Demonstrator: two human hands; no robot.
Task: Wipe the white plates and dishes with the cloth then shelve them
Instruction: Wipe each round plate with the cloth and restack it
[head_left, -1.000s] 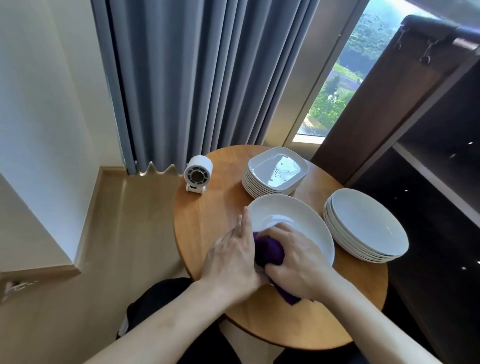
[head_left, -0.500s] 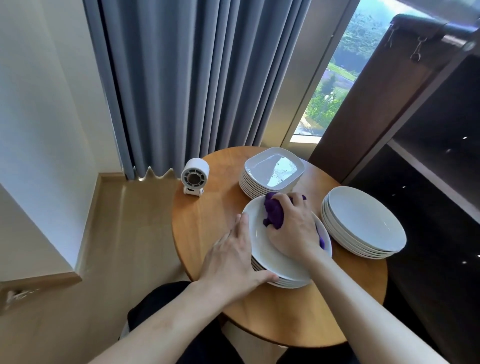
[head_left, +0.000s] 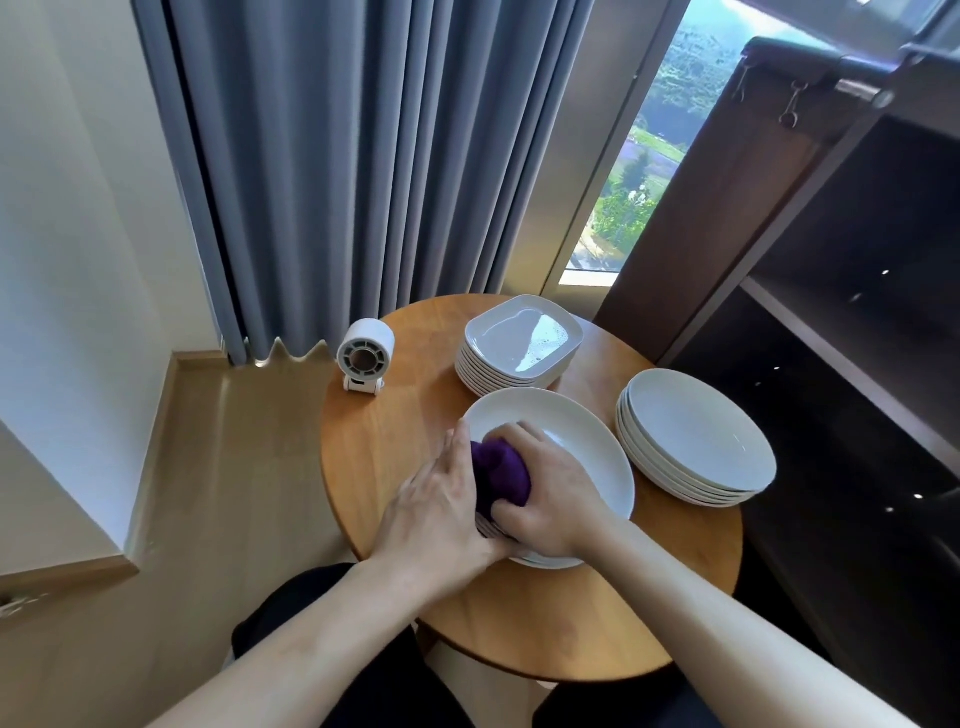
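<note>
At the bench (head_left: 545, 629), wiping the top white plate (head_left: 576, 441), right hand (head_left: 553, 501) fingers gripping a purple cloth (head_left: 501, 470), left hand (head_left: 436, 514) fingers lying straight against the rim.

Swept back across the top plate (head_left: 582, 441) — from the far rim half a second ago to the near left side, with the purple cloth (head_left: 501, 467) bunched under the right hand (head_left: 550, 499). Now touching the fingers of the left hand (head_left: 436, 514), apart from them before. Back close to the spot of a second ago.
</note>
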